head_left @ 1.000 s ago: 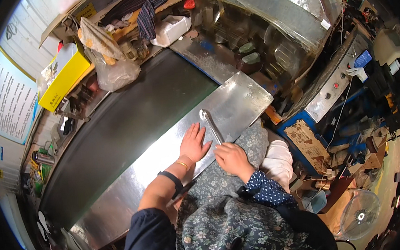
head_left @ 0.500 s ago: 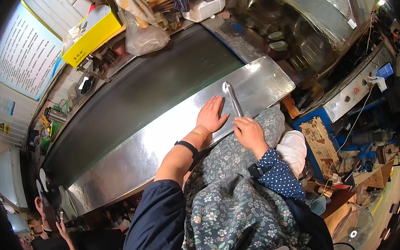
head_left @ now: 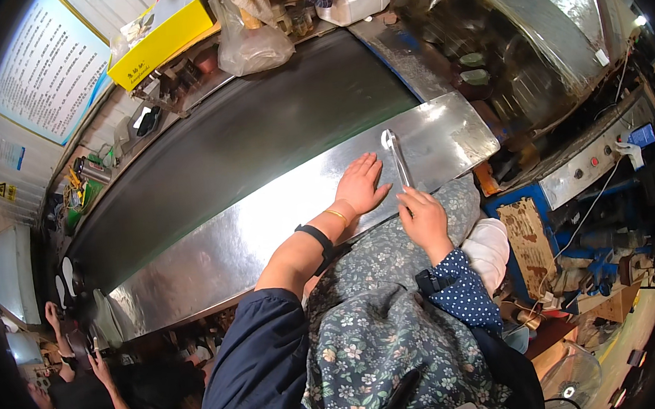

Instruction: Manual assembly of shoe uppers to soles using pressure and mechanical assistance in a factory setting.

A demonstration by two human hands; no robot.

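Observation:
My left hand [head_left: 360, 186] lies flat on a long shiny metal plate [head_left: 216, 252], fingers together and stretched out, thumb apart. Nothing shows in it. To its right, a slim silvery hand tool [head_left: 399, 160] with a pale rounded head rests on the plate; its exact kind is unclear. My right hand [head_left: 425, 218] is by the plate's near edge, fingertips at the lower end of the tool's handle. Its fingers are loosely bent, the thumb apart, and they do not wrap round the handle. A floral apron [head_left: 384, 338] covers my front.
Beyond the plate runs a wide dark belt [head_left: 260, 125]. A yellow box [head_left: 153, 45] and a plastic bag [head_left: 254, 52] stand along its far side. A control panel [head_left: 597, 160] is at right. Another person's hand [head_left: 102, 368] shows at lower left.
The whole view has shifted slightly, so the scene sits further right. My hands and the silvery tool keep about the same places on the plate.

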